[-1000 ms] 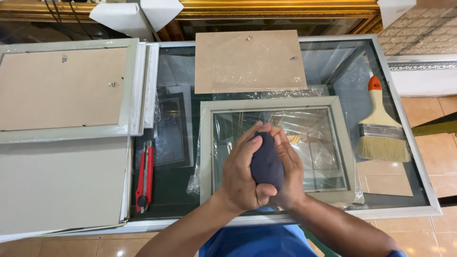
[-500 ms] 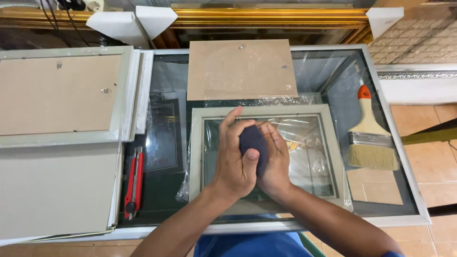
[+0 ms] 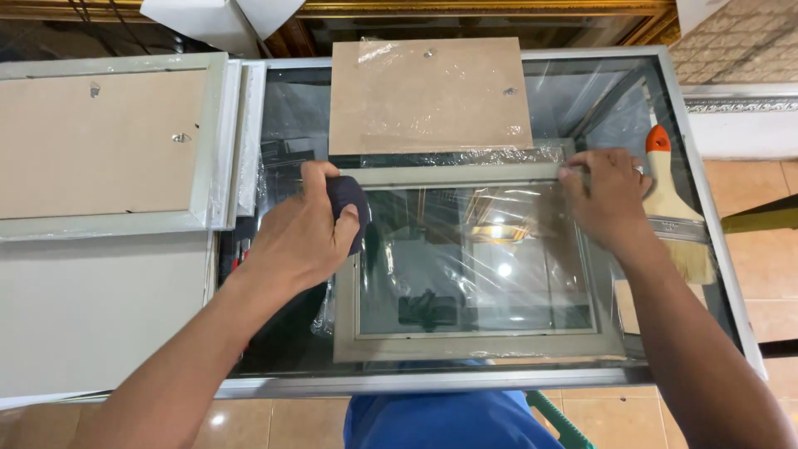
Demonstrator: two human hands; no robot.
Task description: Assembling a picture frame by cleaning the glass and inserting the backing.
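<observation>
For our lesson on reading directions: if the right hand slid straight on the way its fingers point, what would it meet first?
The right hand points up-left along the frame; past its top edge, the brown backing board probably comes first.

left arm: comes up from the bottom left, bare forearm angled toward the middle
left hand (image 3: 303, 237): back of hand up, fingers curled tight around a dark cloth (image 3: 349, 204)
right arm: runs in from the bottom right corner, pretty straight
right hand (image 3: 605, 195): palm down, fingers spread and pressing flat, holding nothing
</observation>
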